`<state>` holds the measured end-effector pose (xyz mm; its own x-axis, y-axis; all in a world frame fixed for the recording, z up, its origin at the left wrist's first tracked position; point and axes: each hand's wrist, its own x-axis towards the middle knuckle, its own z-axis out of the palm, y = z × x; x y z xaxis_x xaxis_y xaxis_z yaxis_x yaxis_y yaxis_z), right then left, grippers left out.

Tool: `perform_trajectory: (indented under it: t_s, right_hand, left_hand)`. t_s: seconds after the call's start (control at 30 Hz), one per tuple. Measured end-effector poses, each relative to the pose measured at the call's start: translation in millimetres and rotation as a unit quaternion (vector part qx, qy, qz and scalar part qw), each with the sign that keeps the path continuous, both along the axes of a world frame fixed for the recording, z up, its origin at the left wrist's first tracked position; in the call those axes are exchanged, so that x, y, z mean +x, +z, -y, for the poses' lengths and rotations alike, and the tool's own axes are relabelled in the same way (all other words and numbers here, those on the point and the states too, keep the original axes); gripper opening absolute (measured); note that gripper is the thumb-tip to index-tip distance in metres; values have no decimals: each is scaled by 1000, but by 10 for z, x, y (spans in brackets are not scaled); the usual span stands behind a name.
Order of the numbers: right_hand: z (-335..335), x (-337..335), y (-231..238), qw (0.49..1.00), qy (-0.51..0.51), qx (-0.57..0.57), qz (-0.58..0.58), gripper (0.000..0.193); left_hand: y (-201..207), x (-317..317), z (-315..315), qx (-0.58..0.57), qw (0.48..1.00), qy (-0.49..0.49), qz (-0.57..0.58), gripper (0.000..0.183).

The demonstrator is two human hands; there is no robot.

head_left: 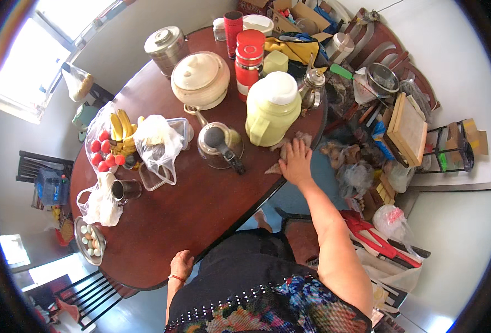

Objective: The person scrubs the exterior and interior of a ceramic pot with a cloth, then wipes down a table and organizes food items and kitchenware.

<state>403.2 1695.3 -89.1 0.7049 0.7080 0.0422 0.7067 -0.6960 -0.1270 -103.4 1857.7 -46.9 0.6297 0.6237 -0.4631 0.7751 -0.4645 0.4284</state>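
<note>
My right hand (297, 162) lies flat, fingers spread, on a crumpled greyish-brown cloth (302, 140) at the right edge of the dark red-brown table (184, 227). Just beyond the cloth stands a large pale yellow-green thermos jug (272, 114) with a white lid. To the left of that jug is a metal kettle (212, 145) with a black handle. My left hand (182, 265), with a red bracelet at the wrist, is at the near table edge, its fingers curled and nothing visible in them.
Farther back stand a cream lidded pot (200, 80), a metal canister (165, 50) and a red thermos (249, 64). Bananas (122, 132), red fruit (104, 155), plastic bags (158, 141), a metal cup (125, 190) and an egg bowl (90, 241) occupy the left. Clutter crowds the right.
</note>
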Motion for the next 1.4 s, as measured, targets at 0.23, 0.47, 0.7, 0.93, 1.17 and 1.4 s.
perform_trajectory:
  t_s: [0.23,0.47,0.7,0.93,1.17,1.4]
  right_hand:
    - [105,810,-296,986,-155,53,29,66]
    - [-17,-362,-125,998,-2,-52,42,61]
    - [-916,-1701,82,929,369,-6,-43,70]
    - [-2406,-2055,0,953,295,-55,-43,68]
    - [-2092,-2311,0,937,349,22,-7,63]
    - [-1363,-3070,-181,928,368,-56,2,74]
  left_hand:
    - [330,386,327,-34,999,3,-30,32]
    - [174,185,671,-45,996,33,-70,31]
    - [200,23,840,-40,994,92,-36,27]
    - [68,-648,1206,-19,978,208,-22,29]
    - [1,-1163,1005,46,964,258,44,31]
    - [-77,-966,-973,207,909,224,283,42]
